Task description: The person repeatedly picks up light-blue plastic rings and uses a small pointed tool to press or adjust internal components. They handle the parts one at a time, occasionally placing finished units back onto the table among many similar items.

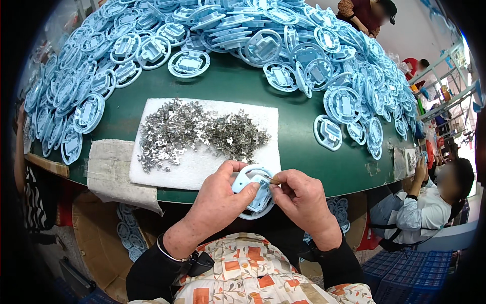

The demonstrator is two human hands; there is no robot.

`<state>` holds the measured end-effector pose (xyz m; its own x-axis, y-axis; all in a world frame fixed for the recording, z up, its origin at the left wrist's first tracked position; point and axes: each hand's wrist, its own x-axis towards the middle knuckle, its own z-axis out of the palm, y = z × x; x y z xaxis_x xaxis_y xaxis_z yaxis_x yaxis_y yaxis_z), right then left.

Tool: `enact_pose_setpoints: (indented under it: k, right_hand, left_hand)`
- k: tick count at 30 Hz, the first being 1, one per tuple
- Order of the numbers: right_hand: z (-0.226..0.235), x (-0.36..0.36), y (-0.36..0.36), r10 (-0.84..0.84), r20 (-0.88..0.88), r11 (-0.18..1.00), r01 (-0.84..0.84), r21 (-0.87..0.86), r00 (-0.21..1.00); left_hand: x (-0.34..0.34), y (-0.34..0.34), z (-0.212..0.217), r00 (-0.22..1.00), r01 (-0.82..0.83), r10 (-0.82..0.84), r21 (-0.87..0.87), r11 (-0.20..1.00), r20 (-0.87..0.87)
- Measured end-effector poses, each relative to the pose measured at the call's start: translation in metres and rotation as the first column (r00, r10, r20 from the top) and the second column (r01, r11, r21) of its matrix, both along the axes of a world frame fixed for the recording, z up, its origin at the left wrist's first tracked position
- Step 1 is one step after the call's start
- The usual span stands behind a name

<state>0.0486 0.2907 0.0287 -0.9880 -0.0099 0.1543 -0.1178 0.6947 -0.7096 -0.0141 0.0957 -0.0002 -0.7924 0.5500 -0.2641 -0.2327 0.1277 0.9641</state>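
Left hand (223, 195) grips the light, stiff blue plastic disc (254, 195) by its rim, at the counter's (304, 137) near edge; right hand (299, 197) pinches a small metal clip (274, 181).

Round light-blue plastic disc part (254, 191): middle and lower half covered by left hand (223, 197) and right hand (302, 198), so what the right fingertips pinch against it is too small to tell. Heap of small silver metal clips (200, 134) on the white foam pad (202, 167) is too fine to make out single shapes. Pile of light-blue plastic discs (228, 30) runs off the top edge, rim ones blurred
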Motion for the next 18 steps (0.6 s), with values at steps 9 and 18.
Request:
enact_pose_setpoints:
  k: [9, 18]
  right_hand:
    - [-0.004, -0.004, -0.006, -0.031, 0.004, 0.997, 0.031, -0.073, 1.000]
    - [-0.009, -0.004, 0.000, -0.026, 0.029, 0.993, 0.029, -0.115, 0.999]
  left_hand:
    - [0.000, -0.001, -0.004, 0.999, 0.006, -0.008, -0.031, 0.999, -0.048]
    - [-0.002, 0.001, -0.004, 1.000, 0.020, -0.020, -0.027, 0.999, -0.019]
